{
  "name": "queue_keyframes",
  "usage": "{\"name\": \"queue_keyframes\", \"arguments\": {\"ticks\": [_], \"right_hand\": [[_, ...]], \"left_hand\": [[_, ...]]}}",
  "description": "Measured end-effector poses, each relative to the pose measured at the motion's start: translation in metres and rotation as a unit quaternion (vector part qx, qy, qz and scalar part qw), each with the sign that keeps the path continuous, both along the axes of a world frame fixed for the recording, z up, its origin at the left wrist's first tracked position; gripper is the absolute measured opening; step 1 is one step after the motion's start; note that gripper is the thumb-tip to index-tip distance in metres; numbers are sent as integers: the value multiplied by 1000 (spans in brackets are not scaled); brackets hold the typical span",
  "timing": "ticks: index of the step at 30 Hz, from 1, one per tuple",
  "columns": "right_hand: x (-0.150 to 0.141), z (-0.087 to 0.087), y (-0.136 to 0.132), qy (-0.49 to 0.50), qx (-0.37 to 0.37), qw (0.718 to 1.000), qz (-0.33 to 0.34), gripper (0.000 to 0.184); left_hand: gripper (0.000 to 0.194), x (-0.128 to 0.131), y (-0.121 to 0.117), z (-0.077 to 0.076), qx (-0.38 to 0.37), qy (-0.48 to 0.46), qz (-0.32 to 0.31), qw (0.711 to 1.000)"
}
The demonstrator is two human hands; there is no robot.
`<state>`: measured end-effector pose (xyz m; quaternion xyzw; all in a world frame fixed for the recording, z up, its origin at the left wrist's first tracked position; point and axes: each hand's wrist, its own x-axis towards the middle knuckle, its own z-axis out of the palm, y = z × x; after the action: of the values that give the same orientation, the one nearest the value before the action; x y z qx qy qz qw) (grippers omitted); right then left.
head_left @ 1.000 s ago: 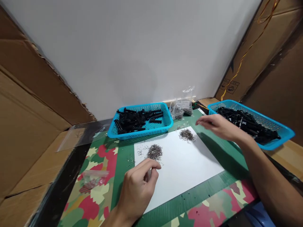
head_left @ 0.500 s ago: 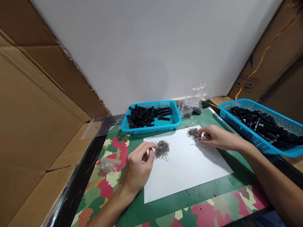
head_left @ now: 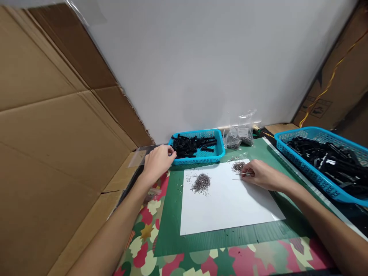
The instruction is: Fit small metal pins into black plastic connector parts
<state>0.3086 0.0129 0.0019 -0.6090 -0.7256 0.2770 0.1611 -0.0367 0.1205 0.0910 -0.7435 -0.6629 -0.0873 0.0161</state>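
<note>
My left hand (head_left: 159, 161) is at the left end of a blue basket (head_left: 198, 159) of black plastic parts (head_left: 188, 145). Its fingers are curled, thumb near the index finger; whatever they hold is hidden. On the right of a white paper sheet (head_left: 227, 207), my right hand (head_left: 257, 174) is closed on a thin metal rod-like tool (head_left: 240, 173), its tip pointing left. Just beyond the tool lies a small heap of tiny metal pieces (head_left: 238, 166). A larger heap of tiny metal pieces (head_left: 201, 182) sits on the paper's left side, apart from both hands.
Another blue basket (head_left: 319, 176), full of black parts, stands at the right. Clear plastic bags (head_left: 244, 134) lean by the white wall at the back. Cardboard (head_left: 86, 153) walls off the left. A small plastic bag (head_left: 153, 193) lies beneath my left forearm.
My left hand has left the larger metal heap and moved up and away to the left end of the far basket. The right hand still holds the tool by the small heap. The view has shifted.
</note>
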Motion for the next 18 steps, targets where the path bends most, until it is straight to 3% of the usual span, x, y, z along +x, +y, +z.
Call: {"name": "queue_keyframes", "arguments": {"ticks": [5, 9, 18], "right_hand": [[2, -3, 0, 9, 16, 1000, 1, 20], [5, -3, 2, 21, 28, 999, -11, 18], [4, 0, 4, 49, 29, 998, 1, 10]], "left_hand": [[44, 1, 29, 9, -98, 63, 15, 993], [37, 4, 42, 6, -157, 76, 23, 984], [30, 4, 59, 16, -236, -99, -1, 967]]}}
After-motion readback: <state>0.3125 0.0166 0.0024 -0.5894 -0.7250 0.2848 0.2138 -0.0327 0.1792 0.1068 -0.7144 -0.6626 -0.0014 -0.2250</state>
